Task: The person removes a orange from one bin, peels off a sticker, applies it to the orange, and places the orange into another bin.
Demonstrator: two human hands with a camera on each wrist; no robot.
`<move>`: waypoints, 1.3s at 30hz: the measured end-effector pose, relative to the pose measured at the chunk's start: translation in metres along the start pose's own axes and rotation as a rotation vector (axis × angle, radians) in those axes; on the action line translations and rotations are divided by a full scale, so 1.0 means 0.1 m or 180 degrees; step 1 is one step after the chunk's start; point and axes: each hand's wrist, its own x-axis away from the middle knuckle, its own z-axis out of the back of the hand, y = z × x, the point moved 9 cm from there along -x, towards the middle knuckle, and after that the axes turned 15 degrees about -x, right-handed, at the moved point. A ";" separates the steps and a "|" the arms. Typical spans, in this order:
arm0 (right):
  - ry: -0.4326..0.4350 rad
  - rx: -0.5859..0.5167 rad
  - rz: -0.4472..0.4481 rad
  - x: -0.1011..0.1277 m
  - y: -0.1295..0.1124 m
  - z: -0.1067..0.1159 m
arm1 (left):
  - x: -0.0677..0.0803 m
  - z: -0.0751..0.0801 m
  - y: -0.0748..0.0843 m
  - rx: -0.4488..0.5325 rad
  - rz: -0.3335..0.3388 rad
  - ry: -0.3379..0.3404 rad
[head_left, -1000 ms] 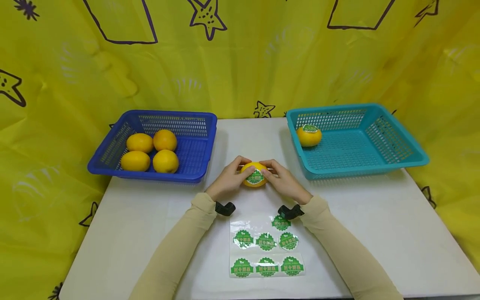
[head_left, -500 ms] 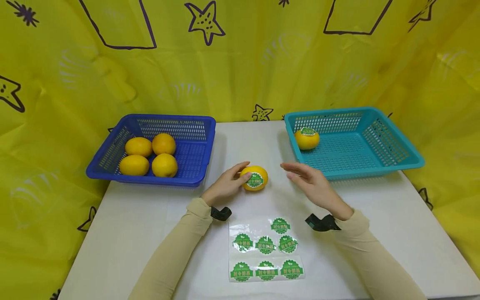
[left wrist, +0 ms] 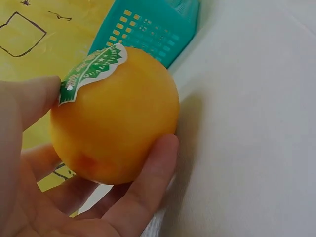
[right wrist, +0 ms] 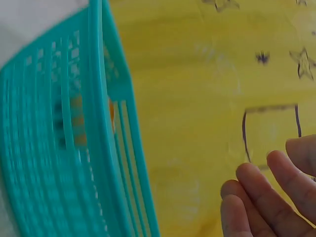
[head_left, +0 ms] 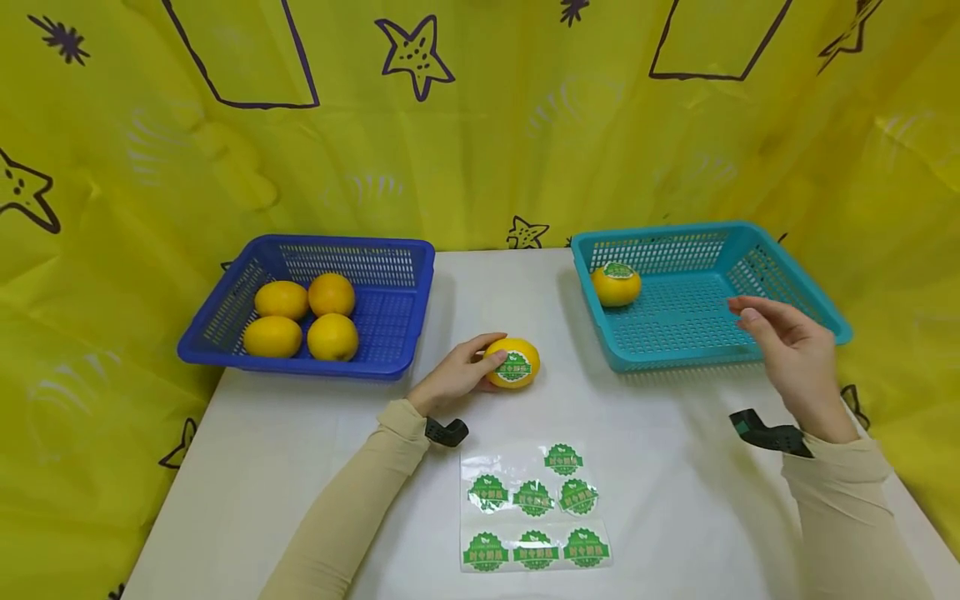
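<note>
Two fingers (left wrist: 148,182) around labelled orange (head_left: 513,363)

Bare table (head_left: 675,433) lies open between the blue basket (head_left: 408,333) and teal basket (head_left: 600,317); sticker sheet (head_left: 532,508) covers the near middle.

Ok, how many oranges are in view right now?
6: four in the blue basket, at; one in the teal basket; one held by the left hand.

Loosely curled fingers (right wrist: 276,192) of the right hand (right wrist: 274,197) hold nothing; left of them stands the teal slotted plastic basket (right wrist: 106,148) (blurred).
</note>
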 end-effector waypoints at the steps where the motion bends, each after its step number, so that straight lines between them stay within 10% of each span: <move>1: 0.0126 0.0014 -0.0013 -0.01 0.01 0.12 | 0.00 -0.01 0.01 0.0083 0.0000 -0.0001; 9: 0.1222 0.0799 -0.0461 -0.02 0.20 1.07 | -0.11 -0.06 0.26 0.0615 -0.0158 0.0005; 17: 0.0741 0.1498 -0.1161 0.00 0.50 1.34 | -0.39 -0.17 0.77 0.0842 -0.0435 -0.0046; 29: 0.0574 0.0381 -0.1684 0.08 0.85 1.54 | -1.14 -0.57 1.43 0.1239 -0.0448 -0.0026; 34: 0.0503 0.0912 -0.1654 0.06 0.87 1.55 | -1.44 -0.73 1.60 0.1300 -0.0373 -0.0025; 39: 0.0614 0.0129 -0.1609 0.05 0.93 1.44 | -1.69 -0.88 1.74 0.1365 -0.0351 -0.0168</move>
